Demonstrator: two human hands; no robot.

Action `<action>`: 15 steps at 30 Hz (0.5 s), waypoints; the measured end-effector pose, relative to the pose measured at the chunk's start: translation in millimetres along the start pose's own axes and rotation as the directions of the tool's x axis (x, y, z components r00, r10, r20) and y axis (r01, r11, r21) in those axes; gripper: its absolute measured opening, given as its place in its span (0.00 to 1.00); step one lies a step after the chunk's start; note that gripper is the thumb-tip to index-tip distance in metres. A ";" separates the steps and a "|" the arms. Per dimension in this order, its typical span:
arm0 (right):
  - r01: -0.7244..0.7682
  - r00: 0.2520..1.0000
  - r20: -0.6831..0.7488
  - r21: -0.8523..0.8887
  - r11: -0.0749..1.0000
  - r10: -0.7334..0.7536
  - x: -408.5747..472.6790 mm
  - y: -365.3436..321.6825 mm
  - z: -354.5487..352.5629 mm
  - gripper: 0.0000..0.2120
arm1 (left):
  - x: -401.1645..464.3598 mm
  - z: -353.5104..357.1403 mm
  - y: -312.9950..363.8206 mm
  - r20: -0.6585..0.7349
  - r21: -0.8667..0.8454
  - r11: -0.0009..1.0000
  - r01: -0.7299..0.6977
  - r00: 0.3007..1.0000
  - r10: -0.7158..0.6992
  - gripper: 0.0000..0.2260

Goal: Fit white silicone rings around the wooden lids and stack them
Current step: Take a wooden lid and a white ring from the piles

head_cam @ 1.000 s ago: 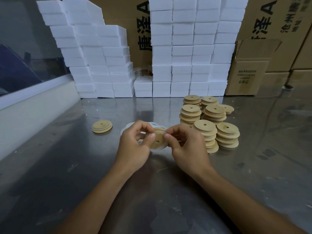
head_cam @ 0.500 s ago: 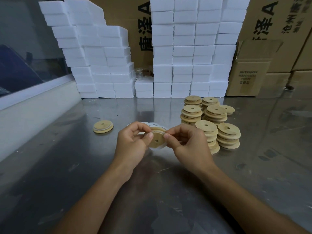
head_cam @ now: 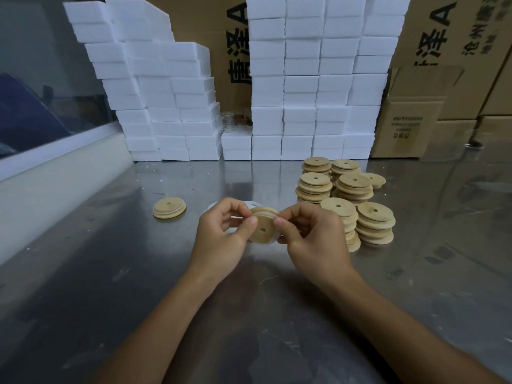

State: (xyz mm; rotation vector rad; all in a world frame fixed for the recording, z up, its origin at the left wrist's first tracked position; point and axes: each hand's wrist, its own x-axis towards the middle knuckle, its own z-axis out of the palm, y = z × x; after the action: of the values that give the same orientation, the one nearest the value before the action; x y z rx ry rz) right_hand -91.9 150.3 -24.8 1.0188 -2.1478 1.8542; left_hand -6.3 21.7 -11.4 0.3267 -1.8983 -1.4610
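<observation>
Both hands hold one round wooden lid with a centre hole, tilted up on edge just above the metal table. My left hand pinches its left rim between thumb and fingers. On the lid's right rim sits the pinch of my right hand. A white silicone ring wraps the lid's rim, showing at the top and bottom. Behind my hands lie loose white rings, mostly hidden. A single lid with a white ring lies flat to the left.
Several short stacks of bare wooden lids stand right of my hands. White foam blocks are piled along the back, with cardboard boxes behind and to the right. A white wall ledge borders the steel table on the left.
The lid has turned slightly between my fingers and both hands have shifted a little. The ring sits further round the rim.
</observation>
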 end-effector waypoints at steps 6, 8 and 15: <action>0.026 0.999 0.020 -0.037 0.999 -0.025 0.3 -1.8 -1.8 0.06 | 2.2 -0.7 -3.7 0.004 0.135 0.983 -0.127 0.992 0.127 0.12; -0.016 0.999 0.032 0.004 1.000 0.016 1.8 -1.5 -3.6 0.06 | 2.9 -0.9 -4.3 -0.002 0.131 0.984 -0.117 0.993 0.119 0.14; -0.064 0.996 0.061 0.060 0.996 0.060 2.5 -2.0 -1.7 0.05 | 3.2 -3.0 -6.4 -0.022 -0.033 0.999 0.040 0.999 -0.041 0.17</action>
State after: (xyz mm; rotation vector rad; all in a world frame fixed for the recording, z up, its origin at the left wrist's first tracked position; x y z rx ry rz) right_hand -93.3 150.8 -21.5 1.0427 -2.1920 1.9535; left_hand -8.0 15.5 -15.7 0.3669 -1.8578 -1.5074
